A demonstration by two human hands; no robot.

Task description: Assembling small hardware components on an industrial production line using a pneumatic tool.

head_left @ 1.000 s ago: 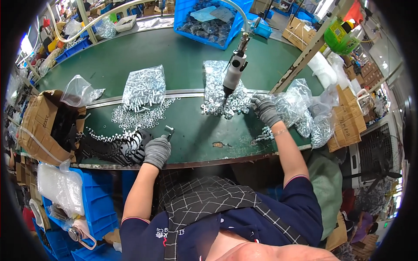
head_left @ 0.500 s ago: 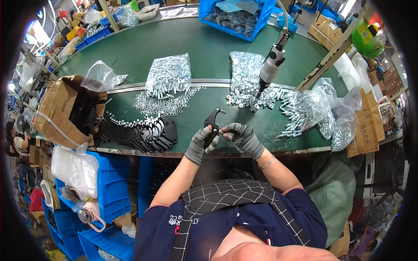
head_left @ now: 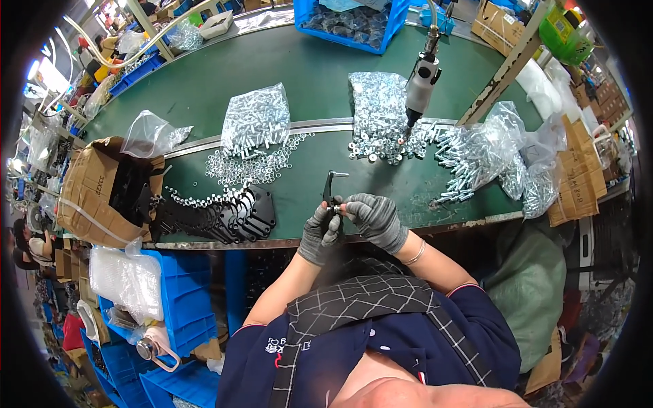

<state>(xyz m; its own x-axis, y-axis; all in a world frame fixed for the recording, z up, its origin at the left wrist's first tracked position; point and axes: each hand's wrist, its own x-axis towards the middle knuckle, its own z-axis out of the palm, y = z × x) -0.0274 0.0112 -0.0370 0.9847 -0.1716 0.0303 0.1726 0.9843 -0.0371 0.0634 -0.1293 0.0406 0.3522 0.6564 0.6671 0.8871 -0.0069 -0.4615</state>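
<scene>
Both my hands wear grey knit gloves and meet over the near edge of the green table [head_left: 299,75]. My left hand [head_left: 318,231] grips the lower end of a black metal bracket [head_left: 330,188] that stands upright, a bolt sticking out of its top. My right hand [head_left: 373,219] pinches a small silver part against the bracket's lower end. A row of black flat plates [head_left: 224,214] lies to the left of my hands.
A pneumatic screwdriver [head_left: 417,87] hangs over a pile of silver washers [head_left: 378,115]. A bag of bolts [head_left: 257,118] with loose nuts sits at centre, clear bags of bolts [head_left: 490,156] at right, a cardboard box [head_left: 92,190] at left, blue bins [head_left: 170,299] below.
A second ago my hands were apart, the left on the plates, the right at the bolt bags. They came together on the bracket and now hold it nearer to me.
</scene>
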